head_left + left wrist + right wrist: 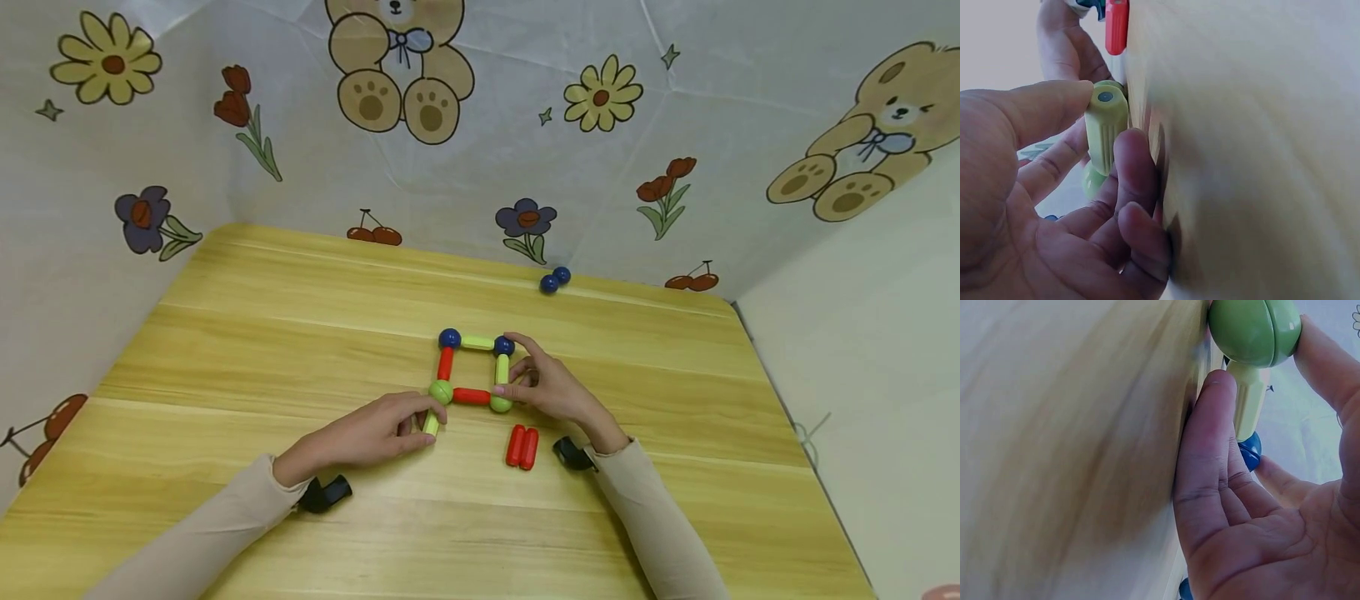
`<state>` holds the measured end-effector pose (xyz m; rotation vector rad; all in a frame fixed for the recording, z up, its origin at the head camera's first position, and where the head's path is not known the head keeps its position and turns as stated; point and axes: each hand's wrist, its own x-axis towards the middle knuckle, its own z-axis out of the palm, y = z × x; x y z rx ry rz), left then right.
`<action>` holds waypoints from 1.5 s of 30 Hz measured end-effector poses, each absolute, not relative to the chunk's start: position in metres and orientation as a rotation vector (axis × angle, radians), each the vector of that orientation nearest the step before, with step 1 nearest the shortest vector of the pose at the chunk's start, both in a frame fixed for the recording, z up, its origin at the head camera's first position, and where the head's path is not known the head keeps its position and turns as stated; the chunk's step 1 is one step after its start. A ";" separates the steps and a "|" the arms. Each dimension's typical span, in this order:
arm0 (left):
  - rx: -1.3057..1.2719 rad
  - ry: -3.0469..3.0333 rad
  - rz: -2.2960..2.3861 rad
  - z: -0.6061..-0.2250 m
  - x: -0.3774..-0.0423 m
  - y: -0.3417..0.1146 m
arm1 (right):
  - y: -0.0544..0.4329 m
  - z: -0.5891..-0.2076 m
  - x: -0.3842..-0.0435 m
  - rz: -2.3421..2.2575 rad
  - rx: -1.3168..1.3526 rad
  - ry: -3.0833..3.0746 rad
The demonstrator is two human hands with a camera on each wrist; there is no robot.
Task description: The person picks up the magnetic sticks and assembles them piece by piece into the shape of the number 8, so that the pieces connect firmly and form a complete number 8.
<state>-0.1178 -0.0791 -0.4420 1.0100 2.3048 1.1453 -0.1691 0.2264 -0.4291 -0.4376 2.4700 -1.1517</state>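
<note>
On the table lies a square of magnetic rods and balls. Its two far corners are blue balls, the left one [449, 338] and the right one [504, 346]. A green ball [440, 392] forms the near left corner, another green ball [1254, 331] the near right. My left hand [375, 429] pinches a yellow-green rod [1106, 134] that extends toward me from the near left ball. My right hand [553, 387] holds the square's right side, thumb against the green ball and index finger at the blue one, with other fingers beside the yellow-green side rod [502, 369].
Two red rods [522, 447] lie side by side, nearer me than the square. Two spare blue balls [555, 280] sit at the table's back edge, by the printed cloth [465, 175]. Each wrist carries a small black camera.
</note>
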 end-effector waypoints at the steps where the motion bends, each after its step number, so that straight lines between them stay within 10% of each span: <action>1: 1.008 2.301 1.150 -0.442 -0.118 -0.079 | 0.226 -0.429 -0.169 -1.151 -0.439 2.471; 25: 0.845 1.967 1.236 -0.441 -0.150 -0.084 | 0.245 -0.420 -0.178 -1.180 -0.493 2.383; 45: 0.844 1.907 1.261 -0.445 -0.155 -0.087 | 0.284 -0.413 -0.304 -1.032 -0.382 2.875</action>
